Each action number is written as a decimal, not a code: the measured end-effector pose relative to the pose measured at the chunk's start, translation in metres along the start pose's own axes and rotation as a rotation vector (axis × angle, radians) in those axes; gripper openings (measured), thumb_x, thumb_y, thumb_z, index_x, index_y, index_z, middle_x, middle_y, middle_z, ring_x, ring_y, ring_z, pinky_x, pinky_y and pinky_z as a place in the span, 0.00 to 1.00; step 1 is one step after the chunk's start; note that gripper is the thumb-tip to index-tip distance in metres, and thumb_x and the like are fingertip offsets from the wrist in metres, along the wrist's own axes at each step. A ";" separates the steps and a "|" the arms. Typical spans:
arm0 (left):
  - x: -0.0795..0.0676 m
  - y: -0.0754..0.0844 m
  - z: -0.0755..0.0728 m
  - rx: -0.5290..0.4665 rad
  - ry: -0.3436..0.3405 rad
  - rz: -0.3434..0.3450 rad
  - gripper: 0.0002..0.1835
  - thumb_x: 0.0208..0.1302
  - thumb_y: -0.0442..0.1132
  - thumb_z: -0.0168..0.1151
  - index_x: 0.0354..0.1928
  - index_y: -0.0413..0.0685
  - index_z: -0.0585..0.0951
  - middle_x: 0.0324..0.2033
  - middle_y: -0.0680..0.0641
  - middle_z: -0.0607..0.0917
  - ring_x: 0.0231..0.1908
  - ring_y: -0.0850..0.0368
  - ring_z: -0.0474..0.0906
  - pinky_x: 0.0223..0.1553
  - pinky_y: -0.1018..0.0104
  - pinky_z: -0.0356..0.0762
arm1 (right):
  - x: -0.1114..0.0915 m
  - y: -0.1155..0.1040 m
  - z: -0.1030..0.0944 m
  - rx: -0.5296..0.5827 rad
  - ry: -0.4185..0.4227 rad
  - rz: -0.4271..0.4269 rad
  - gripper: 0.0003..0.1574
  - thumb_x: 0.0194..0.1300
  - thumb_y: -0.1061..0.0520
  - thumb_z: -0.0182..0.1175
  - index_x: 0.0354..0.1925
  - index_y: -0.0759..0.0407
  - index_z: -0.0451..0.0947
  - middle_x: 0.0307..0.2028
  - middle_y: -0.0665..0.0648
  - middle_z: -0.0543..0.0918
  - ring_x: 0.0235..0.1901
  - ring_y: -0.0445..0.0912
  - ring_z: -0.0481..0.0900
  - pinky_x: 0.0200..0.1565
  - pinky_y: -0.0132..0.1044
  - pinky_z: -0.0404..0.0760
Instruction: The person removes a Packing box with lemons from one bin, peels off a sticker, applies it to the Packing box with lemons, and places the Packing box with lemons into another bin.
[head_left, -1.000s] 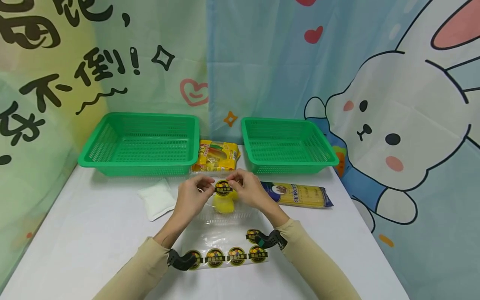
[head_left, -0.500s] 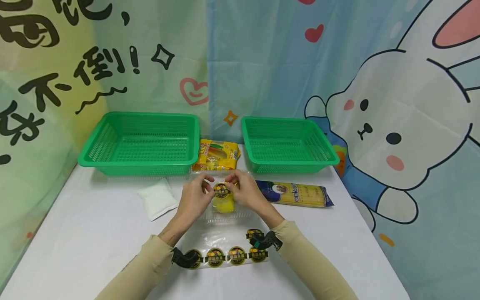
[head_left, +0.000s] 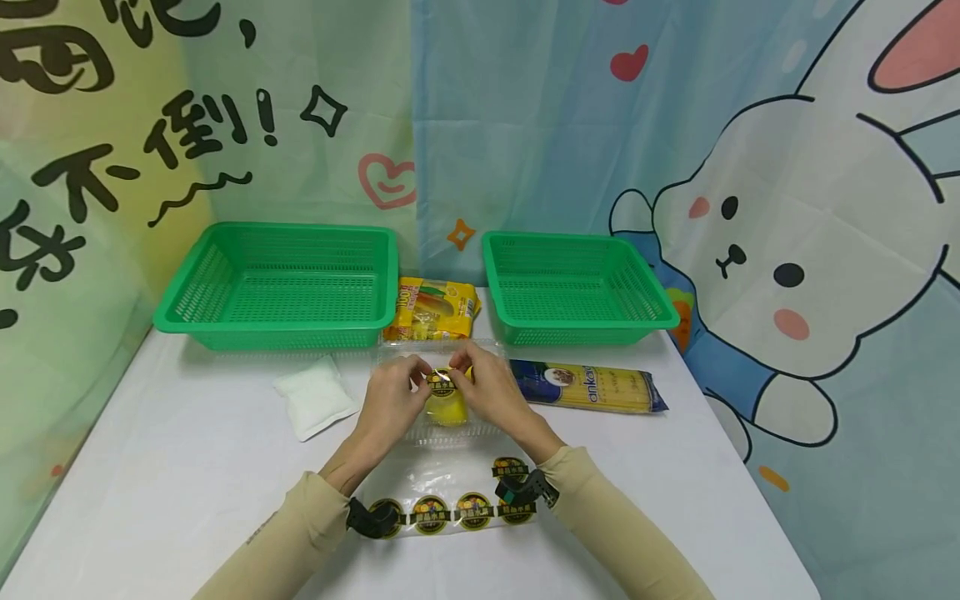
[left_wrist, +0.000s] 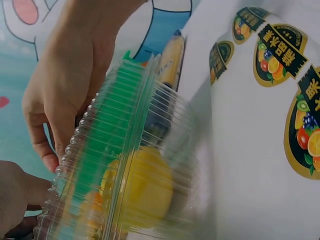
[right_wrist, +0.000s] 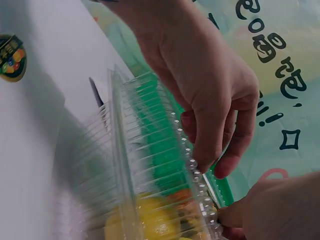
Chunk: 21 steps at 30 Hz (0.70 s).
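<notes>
Between my hands is a round black-and-gold fruit sticker, over a clear ribbed plastic clamshell box. My left hand pinches the sticker's left edge and my right hand its right edge, both with curled fingers. Yellow fruit, perhaps lemons, lies inside the box; in the left wrist view this yellow fruit shows through the ribbed wall. Fingertips partly cover the sticker's sides. In the right wrist view, the left hand is above the lid and the right hand at the lower right.
A clear sheet bearing several similar stickers lies in front of the box. Left is a white pouch; right, a pasta pack. Behind stand two green baskets, with a yellow snack bag between them.
Both hands with the sticker have come slightly nearer the person and lower over the box, with the sticker now covering more of the yellow fruit. A bright glint shows at the sticker's top.
</notes>
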<state>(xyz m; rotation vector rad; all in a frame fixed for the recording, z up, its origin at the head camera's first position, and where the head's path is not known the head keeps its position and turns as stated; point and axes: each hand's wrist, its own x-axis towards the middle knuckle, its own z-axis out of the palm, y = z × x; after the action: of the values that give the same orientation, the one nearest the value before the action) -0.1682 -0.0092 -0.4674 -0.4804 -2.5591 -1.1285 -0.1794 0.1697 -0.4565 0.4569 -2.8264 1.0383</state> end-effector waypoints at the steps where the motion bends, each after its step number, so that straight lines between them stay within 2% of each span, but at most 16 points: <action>1: 0.000 0.000 0.000 0.009 -0.001 0.009 0.07 0.56 0.23 0.68 0.35 0.38 0.88 0.26 0.45 0.85 0.28 0.52 0.80 0.31 0.61 0.77 | 0.000 0.000 0.001 -0.011 0.007 -0.008 0.04 0.73 0.61 0.65 0.44 0.57 0.79 0.36 0.54 0.86 0.26 0.40 0.75 0.30 0.33 0.76; 6: -0.002 -0.001 0.000 0.078 -0.017 0.061 0.07 0.57 0.24 0.69 0.36 0.37 0.91 0.27 0.45 0.83 0.29 0.53 0.77 0.31 0.62 0.77 | -0.002 0.002 0.003 -0.061 0.036 -0.036 0.05 0.71 0.61 0.67 0.43 0.57 0.79 0.34 0.54 0.85 0.28 0.43 0.77 0.32 0.35 0.77; 12: -0.005 -0.006 -0.002 0.187 0.003 0.155 0.06 0.58 0.28 0.70 0.35 0.40 0.93 0.24 0.47 0.74 0.27 0.53 0.66 0.32 0.62 0.67 | -0.007 0.006 0.004 -0.135 0.089 -0.045 0.04 0.72 0.60 0.66 0.42 0.56 0.79 0.34 0.54 0.82 0.34 0.47 0.78 0.36 0.39 0.77; 16: -0.009 -0.008 -0.003 0.248 0.082 0.278 0.07 0.58 0.31 0.69 0.36 0.40 0.92 0.26 0.46 0.74 0.30 0.50 0.67 0.34 0.59 0.68 | -0.010 0.005 0.003 -0.141 0.127 -0.051 0.05 0.73 0.56 0.65 0.43 0.56 0.80 0.34 0.55 0.81 0.34 0.47 0.75 0.34 0.38 0.74; 21: -0.012 -0.016 -0.002 0.356 0.194 0.434 0.07 0.57 0.36 0.70 0.35 0.44 0.94 0.26 0.46 0.74 0.30 0.48 0.70 0.33 0.55 0.69 | -0.014 0.004 0.003 -0.202 0.117 -0.073 0.09 0.71 0.53 0.69 0.42 0.55 0.80 0.31 0.52 0.78 0.33 0.46 0.73 0.33 0.36 0.71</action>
<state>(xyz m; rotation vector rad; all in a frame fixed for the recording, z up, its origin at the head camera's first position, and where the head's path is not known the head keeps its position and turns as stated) -0.1636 -0.0230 -0.4814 -0.7448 -2.2639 -0.5279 -0.1667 0.1738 -0.4640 0.4589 -2.7497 0.7308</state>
